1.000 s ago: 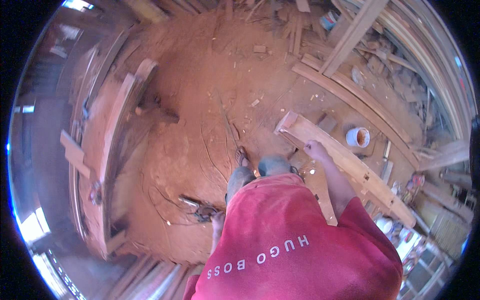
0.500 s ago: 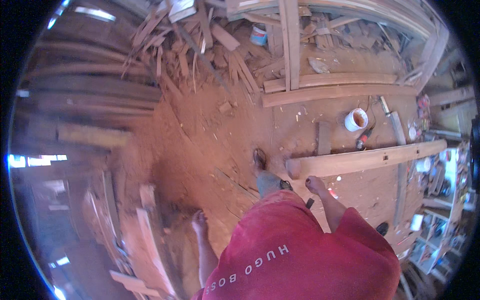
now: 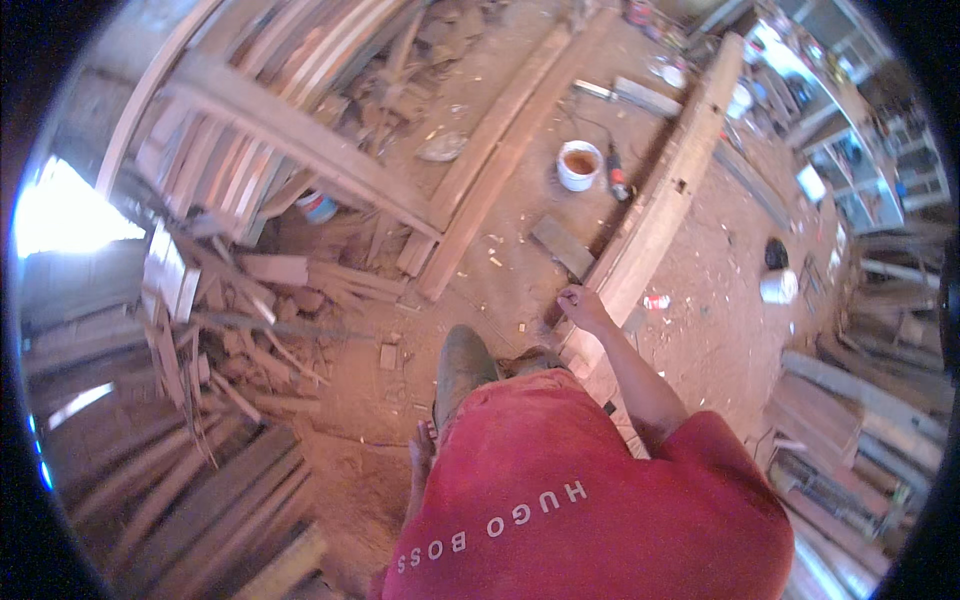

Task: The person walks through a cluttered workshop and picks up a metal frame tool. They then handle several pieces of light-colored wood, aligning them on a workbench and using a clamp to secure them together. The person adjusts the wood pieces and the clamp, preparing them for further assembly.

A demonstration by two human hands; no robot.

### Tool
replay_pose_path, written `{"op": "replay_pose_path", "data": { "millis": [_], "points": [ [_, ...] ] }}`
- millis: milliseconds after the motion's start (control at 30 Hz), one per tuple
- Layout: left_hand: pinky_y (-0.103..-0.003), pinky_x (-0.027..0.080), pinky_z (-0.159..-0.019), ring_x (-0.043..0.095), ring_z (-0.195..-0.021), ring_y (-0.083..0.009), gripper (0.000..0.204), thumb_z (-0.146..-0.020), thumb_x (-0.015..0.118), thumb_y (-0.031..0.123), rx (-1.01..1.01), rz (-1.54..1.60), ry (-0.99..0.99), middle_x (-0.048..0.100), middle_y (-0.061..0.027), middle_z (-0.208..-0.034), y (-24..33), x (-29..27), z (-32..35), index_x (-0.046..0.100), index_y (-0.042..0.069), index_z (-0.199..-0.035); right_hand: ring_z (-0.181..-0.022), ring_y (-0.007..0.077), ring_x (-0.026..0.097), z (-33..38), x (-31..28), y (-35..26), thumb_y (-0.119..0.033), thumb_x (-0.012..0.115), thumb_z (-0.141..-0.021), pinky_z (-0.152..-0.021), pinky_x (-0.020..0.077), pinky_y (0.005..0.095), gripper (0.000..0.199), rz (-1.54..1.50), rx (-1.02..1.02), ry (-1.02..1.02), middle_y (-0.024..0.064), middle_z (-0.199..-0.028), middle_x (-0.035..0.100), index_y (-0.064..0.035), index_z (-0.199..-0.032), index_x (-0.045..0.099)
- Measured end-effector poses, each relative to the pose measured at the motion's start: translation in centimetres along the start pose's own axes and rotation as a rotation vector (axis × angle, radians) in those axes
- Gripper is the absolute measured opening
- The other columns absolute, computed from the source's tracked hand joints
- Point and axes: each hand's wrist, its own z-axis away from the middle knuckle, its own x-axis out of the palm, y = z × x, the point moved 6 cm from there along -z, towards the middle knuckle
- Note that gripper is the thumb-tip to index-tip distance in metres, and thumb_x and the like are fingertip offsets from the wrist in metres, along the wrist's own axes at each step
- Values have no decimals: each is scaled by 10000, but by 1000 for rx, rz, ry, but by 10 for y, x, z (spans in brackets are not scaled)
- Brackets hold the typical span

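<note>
My right hand hangs over the near end of a long wooden beam with rectangular holes cut in it. Its fingers are curled in and nothing shows in them; whether it touches the wood I cannot tell. Low beside my left thigh is my left hand, partly hidden by the red shirt, its visible fingers loosely apart and holding nothing. A short board lies on the ground against the beam. Past it stand a white bucket with reddish-brown contents and a dark corded power tool with a red part.
Two long timbers lie ahead, beside an upright-framed timber rack. Offcuts are heaped at the left, with stacked planks nearer. Rightward are a white container, shelving and more boards.
My view has turned right, and I have stepped closer to the beam. My right hand has moved over its near end; my left hand has drawn in beside my thigh.
</note>
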Motion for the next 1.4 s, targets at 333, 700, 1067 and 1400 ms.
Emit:
{"op": "replay_pose_path", "data": {
  "millis": [333, 700, 1067, 1400],
  "points": [
    [-400, 513, -703, 663, -805, -293, 531, -981, 373, 466, 170, -171, -361, 667, -176, -930, 207, -20, -269, 632, 10, -1062, -841, 299, 685, -6, -8, 94, -259, 641, -851, -754, 538, 372, 250, -141, 505, 378, 177, -875, 691, -27, -938, 677],
    [-353, 504, -696, 640, -935, -208, 560, -978, 390, 518, 160, -39, -477, 639, -110, -1144, 597, 48, -476, 551, 47, -1235, -690, 306, 667, -138, -56, 62, -205, 550, -870, -638, 508, 413, 231, -210, 626, 424, 201, -726, 654, -13, -874, 678],
    [-310, 491, -655, 636, -835, -179, 481, -1000, 387, 450, 269, -76, -636, 647, -109, -1097, 741, 178, -575, 594, 50, -1170, -874, 373, 648, -297, -56, 155, -319, 644, -796, -802, 521, 454, 261, -319, 934, 342, 190, -926, 680, -67, -855, 680],
    [-287, 437, -464, 555, -580, -140, 150, -933, 526, 177, 72, -42, -589, 628, -47, -781, 884, 246, -771, 625, 64, -929, -764, 340, 650, -577, -332, 200, -175, 712, -689, -680, 513, 408, 214, -132, 694, 422, 185, -805, 654, -48, -839, 626]
  ]
}}
